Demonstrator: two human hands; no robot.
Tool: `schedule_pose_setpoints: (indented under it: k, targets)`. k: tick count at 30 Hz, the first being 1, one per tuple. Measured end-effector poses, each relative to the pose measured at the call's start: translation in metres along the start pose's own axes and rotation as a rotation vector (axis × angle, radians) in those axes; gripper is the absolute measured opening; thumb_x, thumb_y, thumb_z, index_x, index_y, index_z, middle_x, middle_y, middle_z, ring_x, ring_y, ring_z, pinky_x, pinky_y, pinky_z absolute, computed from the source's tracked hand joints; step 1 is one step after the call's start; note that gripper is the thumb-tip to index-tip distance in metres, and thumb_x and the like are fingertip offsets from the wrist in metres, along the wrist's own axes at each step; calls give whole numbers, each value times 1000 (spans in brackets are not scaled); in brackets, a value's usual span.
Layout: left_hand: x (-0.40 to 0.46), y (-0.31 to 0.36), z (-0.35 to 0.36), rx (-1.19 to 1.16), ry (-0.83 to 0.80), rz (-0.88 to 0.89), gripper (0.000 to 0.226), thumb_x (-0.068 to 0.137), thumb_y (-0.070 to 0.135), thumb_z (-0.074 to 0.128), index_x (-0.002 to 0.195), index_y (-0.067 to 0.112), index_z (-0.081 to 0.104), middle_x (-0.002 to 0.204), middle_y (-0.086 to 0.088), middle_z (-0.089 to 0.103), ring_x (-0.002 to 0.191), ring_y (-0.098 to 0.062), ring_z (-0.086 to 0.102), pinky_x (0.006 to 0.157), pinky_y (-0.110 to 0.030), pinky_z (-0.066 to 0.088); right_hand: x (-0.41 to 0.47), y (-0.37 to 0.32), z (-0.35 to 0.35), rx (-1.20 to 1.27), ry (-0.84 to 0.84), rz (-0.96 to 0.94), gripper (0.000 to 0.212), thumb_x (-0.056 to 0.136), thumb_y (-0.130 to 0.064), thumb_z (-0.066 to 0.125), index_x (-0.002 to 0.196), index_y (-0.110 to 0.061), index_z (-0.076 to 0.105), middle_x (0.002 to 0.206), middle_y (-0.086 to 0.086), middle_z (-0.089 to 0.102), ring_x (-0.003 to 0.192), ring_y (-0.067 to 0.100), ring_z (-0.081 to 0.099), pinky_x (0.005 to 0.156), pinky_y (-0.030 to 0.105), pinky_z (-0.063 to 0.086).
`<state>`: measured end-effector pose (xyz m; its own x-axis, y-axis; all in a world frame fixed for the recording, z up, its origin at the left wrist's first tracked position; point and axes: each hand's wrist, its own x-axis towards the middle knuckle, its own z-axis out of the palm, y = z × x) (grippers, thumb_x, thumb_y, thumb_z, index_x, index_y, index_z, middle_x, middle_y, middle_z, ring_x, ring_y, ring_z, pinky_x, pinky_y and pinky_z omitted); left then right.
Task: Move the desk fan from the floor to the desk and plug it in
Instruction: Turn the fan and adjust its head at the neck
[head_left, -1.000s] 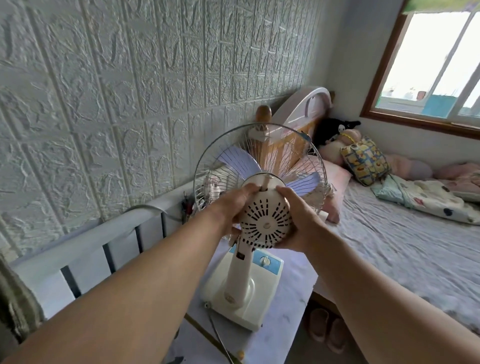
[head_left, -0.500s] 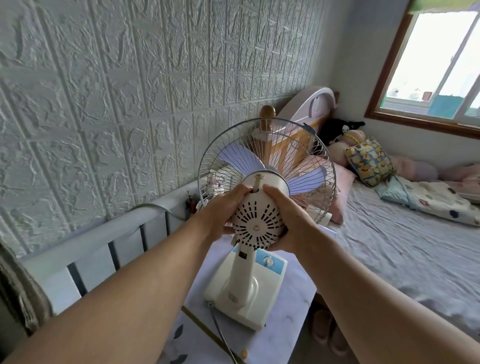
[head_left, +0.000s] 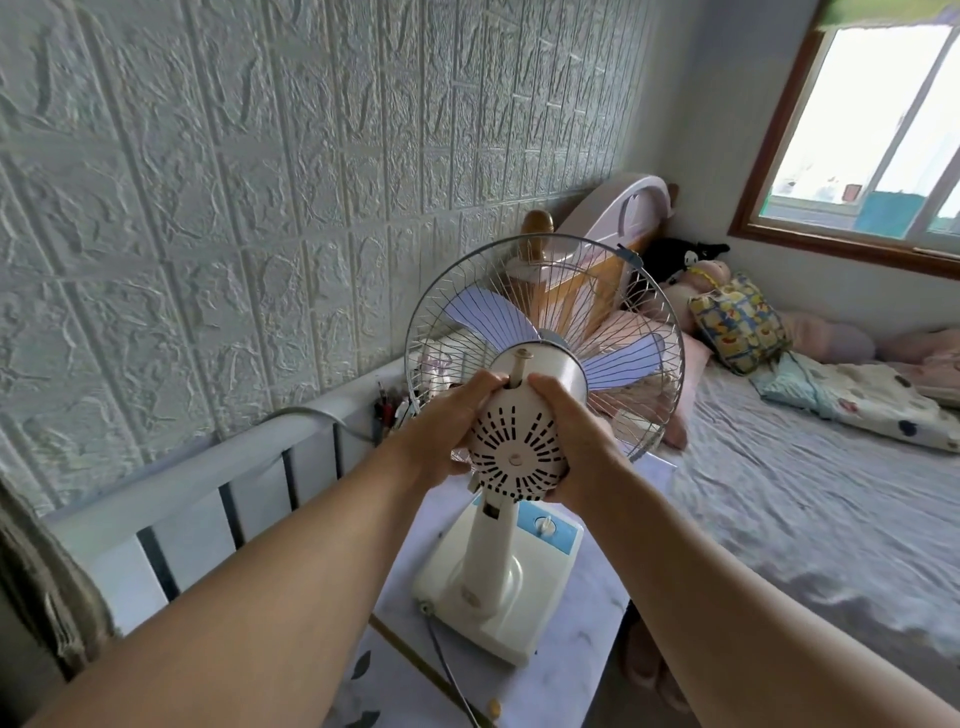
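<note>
The cream desk fan (head_left: 514, 457) stands on the white desk (head_left: 582, 670), its base (head_left: 493, 592) near the desk's right edge. It has a round wire cage, pale purple blades and a blue control panel. My left hand (head_left: 441, 431) grips the left side of the motor housing. My right hand (head_left: 576, 441) grips its right side. The fan faces away from me toward the bed. Its grey cord (head_left: 447, 670) trails from the base toward me across the desk; the plug is out of sight.
A white railing (head_left: 197, 499) runs along the textured wall on the left, with a grey cable (head_left: 317, 415) over it. Pens stand in a holder (head_left: 389, 410) behind the fan. A bed (head_left: 805, 499) with pillows and plush toys lies right. Slippers (head_left: 649, 670) rest on the floor.
The fan head has tilted upward and turned slightly between my hands. Both hands stay clasped around the motor housing, and the base has not shifted on the desk.
</note>
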<state>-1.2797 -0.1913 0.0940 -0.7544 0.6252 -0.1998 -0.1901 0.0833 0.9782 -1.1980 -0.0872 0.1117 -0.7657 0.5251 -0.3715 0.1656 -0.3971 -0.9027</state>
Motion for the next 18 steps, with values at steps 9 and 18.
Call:
schedule_pose_setpoints:
  k: [9,18]
  targets:
    - [10,2,7,9,3,-56,45,77,63,50,81,23,68,87,-2,71,98,-24,60,87,-42,48,3,-11,-2,-54,7,56,54,67,-49,73,103,-9,66,92,18,72,79,34,68,74,49,55]
    - [8,-3,-1,26,-11,31,38,80,58,51,78,21,61,70,-1,65,76,-21,56,77,-34,41,-1,-1,0,6,-4,-9,50,68,-37,76,102,-3,63,95,24,71,91,41,69,84,61,51]
